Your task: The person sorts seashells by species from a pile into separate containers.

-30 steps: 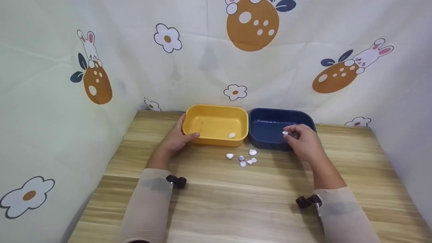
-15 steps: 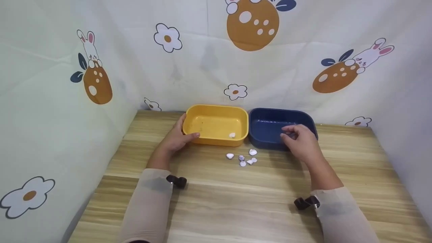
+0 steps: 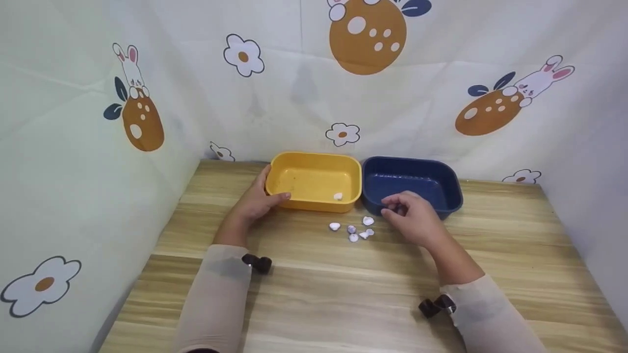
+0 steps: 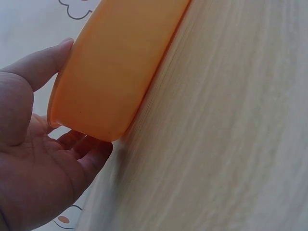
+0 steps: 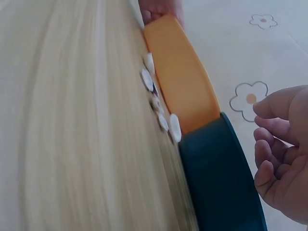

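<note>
On the wood-grain table: small white seashells lie clustered just in front of the yellow tub and blue tub; a lone shell sits inside the yellow tub, near its right front corner.
Seashell handling: likely light, stiff and smooth, perhaps brittle at the edges; best pinched gently across opposite edges.
Left grip: clasps the yellow tub's left end, thumb at the front rim, fingers around the side.
Right grip: loosely curled above the blue tub's front rim, thumb and fingertips apart, nothing visibly held, angled leftward toward the seashells.
</note>
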`<state>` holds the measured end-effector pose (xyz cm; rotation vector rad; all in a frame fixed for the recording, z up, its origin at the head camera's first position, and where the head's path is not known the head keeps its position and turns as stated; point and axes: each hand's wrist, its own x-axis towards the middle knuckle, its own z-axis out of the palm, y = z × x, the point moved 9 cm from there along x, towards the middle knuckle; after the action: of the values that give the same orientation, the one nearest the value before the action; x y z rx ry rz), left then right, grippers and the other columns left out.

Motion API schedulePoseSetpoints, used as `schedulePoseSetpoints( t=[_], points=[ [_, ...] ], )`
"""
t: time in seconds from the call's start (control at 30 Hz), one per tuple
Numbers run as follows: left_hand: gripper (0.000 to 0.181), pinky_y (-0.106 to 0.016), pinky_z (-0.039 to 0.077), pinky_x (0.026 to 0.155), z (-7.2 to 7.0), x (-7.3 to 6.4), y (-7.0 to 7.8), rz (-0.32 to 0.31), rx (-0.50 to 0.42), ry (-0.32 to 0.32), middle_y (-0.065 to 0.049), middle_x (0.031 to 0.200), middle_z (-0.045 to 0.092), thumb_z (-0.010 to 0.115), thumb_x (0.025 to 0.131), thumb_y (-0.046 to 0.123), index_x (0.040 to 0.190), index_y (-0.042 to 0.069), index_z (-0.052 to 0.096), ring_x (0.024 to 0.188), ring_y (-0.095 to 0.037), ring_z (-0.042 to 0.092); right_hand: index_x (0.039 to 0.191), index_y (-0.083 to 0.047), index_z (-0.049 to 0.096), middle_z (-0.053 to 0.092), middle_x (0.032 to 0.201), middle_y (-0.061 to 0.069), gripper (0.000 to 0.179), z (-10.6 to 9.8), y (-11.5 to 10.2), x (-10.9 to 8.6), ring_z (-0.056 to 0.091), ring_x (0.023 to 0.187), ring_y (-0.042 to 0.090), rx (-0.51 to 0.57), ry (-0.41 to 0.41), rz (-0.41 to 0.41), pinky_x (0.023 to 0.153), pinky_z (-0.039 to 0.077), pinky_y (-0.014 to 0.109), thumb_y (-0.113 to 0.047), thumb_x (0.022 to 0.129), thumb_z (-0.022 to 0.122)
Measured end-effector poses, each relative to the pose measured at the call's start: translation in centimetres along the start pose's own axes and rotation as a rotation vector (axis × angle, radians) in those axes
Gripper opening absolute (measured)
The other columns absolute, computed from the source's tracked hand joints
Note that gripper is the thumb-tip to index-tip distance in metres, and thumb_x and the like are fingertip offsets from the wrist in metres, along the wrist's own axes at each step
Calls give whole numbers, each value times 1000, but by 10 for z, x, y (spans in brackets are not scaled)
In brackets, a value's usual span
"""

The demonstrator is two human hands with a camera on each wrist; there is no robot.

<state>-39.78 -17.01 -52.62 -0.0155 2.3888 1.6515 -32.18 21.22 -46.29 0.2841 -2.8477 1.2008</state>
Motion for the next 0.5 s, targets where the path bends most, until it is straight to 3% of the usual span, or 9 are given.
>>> schedulePoseSetpoints(
  t=[0.27, 0.5],
  points=[
    [115, -45, 15, 139, 1, -1, 1, 12, -9, -14, -6, 182, 15, 86, 90, 32, 174, 24, 7, 167, -26, 20, 114, -7, 80, 71, 100, 3, 23, 29, -1, -2, 61, 90, 16, 71, -122, 11, 78, 50, 22, -17, 93, 80],
    [115, -45, 14, 139, 1, 2, 0, 5, -2, -9, -7, 182, 15, 86, 90, 33, 174, 24, 8, 167, -27, 20, 112, -9, 80, 71, 100, 3, 21, 42, 3, -3, 62, 91, 15, 54, -177, 9, 80, 51, 24, -16, 93, 81]
  ],
)
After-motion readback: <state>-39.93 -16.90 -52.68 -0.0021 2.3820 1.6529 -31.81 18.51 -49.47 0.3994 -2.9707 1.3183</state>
